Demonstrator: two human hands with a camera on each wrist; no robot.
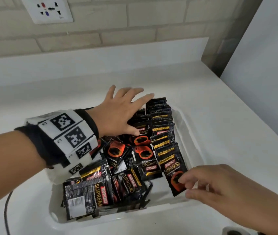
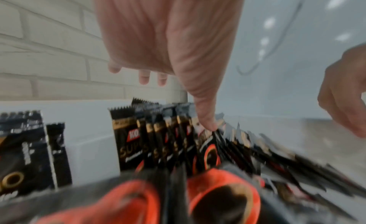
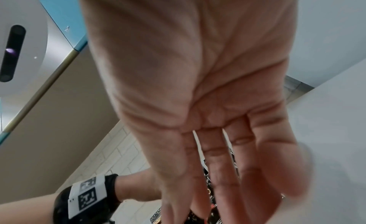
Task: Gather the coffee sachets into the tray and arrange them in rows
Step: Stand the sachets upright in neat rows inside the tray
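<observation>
Count of items, head view.
One white tray is seen; black coffee sachets inside are too many & too overlapped to be counted exactly, approx. a dozen in the right row. Two hands, one wall socket noted.

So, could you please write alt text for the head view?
A white plastic tray holds black coffee sachets, one neat row along its right wall. The open left hand rests on them; the right hand reaches the nearest.
</observation>
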